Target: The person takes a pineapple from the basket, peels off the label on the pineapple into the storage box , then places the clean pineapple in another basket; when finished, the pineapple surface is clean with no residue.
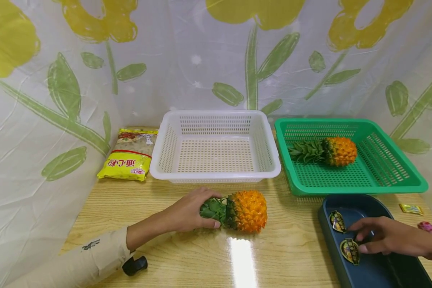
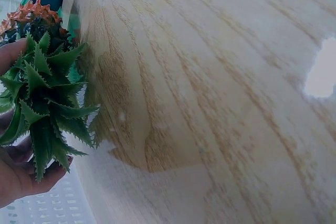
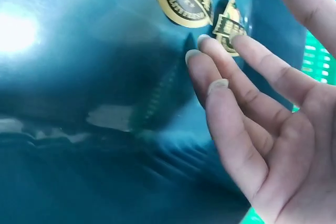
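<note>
My left hand (image 1: 196,211) grips a small orange pineapple (image 1: 250,211) by its green leaf crown, and the fruit lies on its side just above or on the table. In the left wrist view the spiky crown (image 2: 44,98) sits between thumb and fingers. My right hand (image 1: 392,236) is over a dark blue tray (image 1: 372,272), fingers loosely bent with nothing between them. Two black-and-gold labels, an upper label (image 1: 337,221) and a lower label (image 1: 350,251), lie in that tray. In the right wrist view the fingertips (image 3: 223,84) are close to the labels; contact cannot be told.
A white basket (image 1: 216,176) stands at the back centre. Right of it, a green basket (image 1: 360,190) holds another pineapple (image 1: 340,152). A yellow food packet (image 1: 127,156) lies at the back left. A small yellow wrapper (image 1: 411,209) and a pink object (image 1: 426,227) lie at the right.
</note>
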Tool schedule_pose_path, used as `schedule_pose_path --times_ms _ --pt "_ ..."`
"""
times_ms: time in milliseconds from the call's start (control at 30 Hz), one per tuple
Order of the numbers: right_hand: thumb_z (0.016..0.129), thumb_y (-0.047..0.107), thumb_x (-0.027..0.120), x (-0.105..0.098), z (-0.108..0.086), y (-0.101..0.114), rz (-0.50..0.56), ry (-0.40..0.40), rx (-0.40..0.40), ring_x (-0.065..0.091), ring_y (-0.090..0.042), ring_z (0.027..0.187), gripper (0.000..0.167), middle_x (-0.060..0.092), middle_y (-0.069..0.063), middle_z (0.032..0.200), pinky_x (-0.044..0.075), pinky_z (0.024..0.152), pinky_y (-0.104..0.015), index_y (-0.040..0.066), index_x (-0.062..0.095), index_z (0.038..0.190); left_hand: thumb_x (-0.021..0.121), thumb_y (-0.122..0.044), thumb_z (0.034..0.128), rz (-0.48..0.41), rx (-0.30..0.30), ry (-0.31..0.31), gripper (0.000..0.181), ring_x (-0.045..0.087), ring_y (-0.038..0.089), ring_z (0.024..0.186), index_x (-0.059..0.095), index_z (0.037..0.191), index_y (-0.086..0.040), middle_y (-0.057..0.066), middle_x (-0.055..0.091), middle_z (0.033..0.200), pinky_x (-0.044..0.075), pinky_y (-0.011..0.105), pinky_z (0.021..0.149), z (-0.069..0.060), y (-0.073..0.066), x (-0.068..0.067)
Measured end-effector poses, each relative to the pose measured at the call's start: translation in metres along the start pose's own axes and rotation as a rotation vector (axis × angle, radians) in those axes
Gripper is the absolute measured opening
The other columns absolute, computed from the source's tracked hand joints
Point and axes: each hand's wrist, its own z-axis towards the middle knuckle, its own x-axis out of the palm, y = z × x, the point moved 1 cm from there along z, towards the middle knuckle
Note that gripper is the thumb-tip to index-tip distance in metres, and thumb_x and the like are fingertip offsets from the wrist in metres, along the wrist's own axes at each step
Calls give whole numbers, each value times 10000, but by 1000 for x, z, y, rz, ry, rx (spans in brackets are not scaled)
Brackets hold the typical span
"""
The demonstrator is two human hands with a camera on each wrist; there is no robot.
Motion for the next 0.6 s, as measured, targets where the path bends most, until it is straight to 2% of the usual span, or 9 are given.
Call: schedule_pose_path --times_ms 100,200,333,433,600 --pt "1007 119 591 -2 -2 5 -49 -54 17 658 -100 827 485 619 -164 1148 536 585 -359 -180 427 1351 803 -461 834 2 -4 3 701 441 367 1377 519 1438 -248 73 466 1494 426 613 1043 0 0 0" --pt "1009 117 593 -3 -2 12 -94 -94 -26 657 -44 889 493 618 -155 1171 545 628 -341 -169 418 1371 806 -457 833 -1 -10 3 708 432 371 1385 517 1443 -244 74 461 1501 419 619 1049 -1 -1 -1" --pt "1014 82 578 0 2 26 -134 -120 -155 658 -71 939 456 628 -59 1186 542 683 -298 -120 433 1396 808 -452 831 -6 -11 0 699 438 362 1380 522 1435 -246 71 467 1495 424 615 1045 0 -1 0" --pt "1013 57 572 5 7 44 -109 -128 -241 657 -127 955 423 637 5 1213 554 725 -286 -59 462 1405 810 -450 830 -6 -6 -5 694 446 360 1371 525 1429 -244 75 473 1489 429 611 1039 0 -1 0" --pt "990 11 592 20 22 80 -68 -174 -386 661 -161 945 382 654 -10 1189 568 747 -301 22 530 1367 813 -445 828 -7 -2 -11 701 476 349 1338 524 1432 -238 78 491 1463 445 595 1026 0 0 1"
